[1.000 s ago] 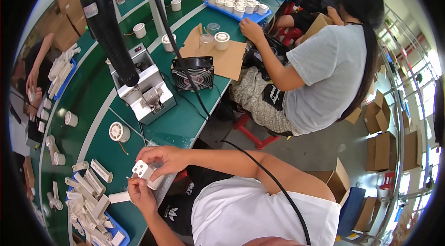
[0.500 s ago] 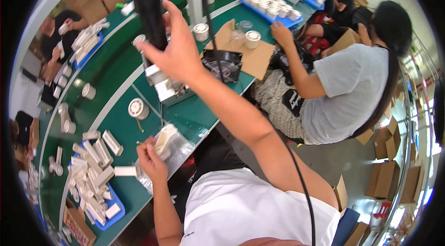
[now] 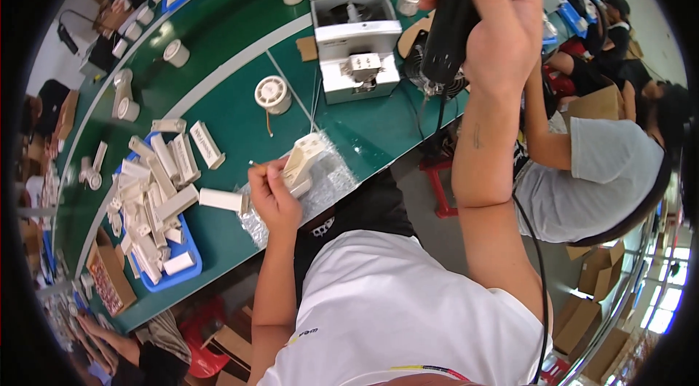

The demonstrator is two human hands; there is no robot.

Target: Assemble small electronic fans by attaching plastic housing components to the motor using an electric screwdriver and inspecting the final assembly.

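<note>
My right hand (image 3: 502,44) is wrapped around a black electric screwdriver (image 3: 450,29), raised above the bench with its thin tip pointing down. My left hand (image 3: 275,193) is closed on a cream plastic bracket (image 3: 303,156) that is angled upward over a sheet of clear bubble wrap (image 3: 331,175). A small pale tip pokes out beside the left fingers; I cannot make out what it belongs to. Just left of that hand lies a white plastic housing piece (image 3: 220,199). Farther off, a round white fan unit (image 3: 272,93) with a short brown wire sits on the green bench.
A silver screw feeder (image 3: 357,44) stands beyond the bubble wrap, with a black round fan (image 3: 419,66) to its right. At left, a blue tray (image 3: 191,264) overflows with white housings beside a cardboard box (image 3: 109,277). A co-worker in a grey shirt (image 3: 597,175) sits at right.
My right hand has gone from spread fingers beside the screwdriver to wrapped around it. The view has turned, so the bench appears shifted. My left hand stays on the cream bracket.
</note>
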